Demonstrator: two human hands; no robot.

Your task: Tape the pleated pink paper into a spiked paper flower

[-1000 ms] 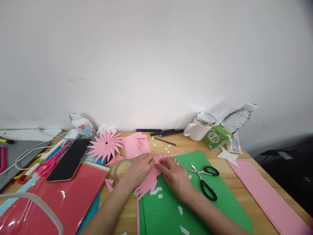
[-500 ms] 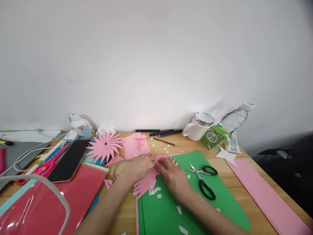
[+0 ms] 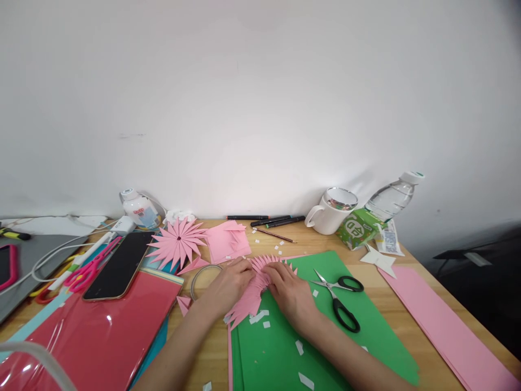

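A curved chain of pink folded paper points [image 3: 249, 305] lies over the upper left of the green paper sheets [image 3: 285, 353]. My left hand [image 3: 234, 283] has its curled fingers on the left edge of the chain. My right hand [image 3: 292, 296] pinches the chain's upper part; its fingertips partly cover the paper. Small white scraps [image 3: 259, 316] lie on the green sheets below the chain. Black-handled scissors [image 3: 338, 296] rest spread apart to the right of my right hand.
A finished-looking pink paper star [image 3: 179, 239], square pink sheets [image 3: 228, 241] and a tape roll [image 3: 199, 279] lie to the left. Beyond them are a phone [image 3: 120, 266] and a red folder [image 3: 106, 331]. A white mug [image 3: 329, 214] and a tilted bottle [image 3: 393, 198] stand at the back right.
My left hand has shifted slightly left and down, uncovering more of the pink chain between my hands. My right hand stays nearly in place on it.
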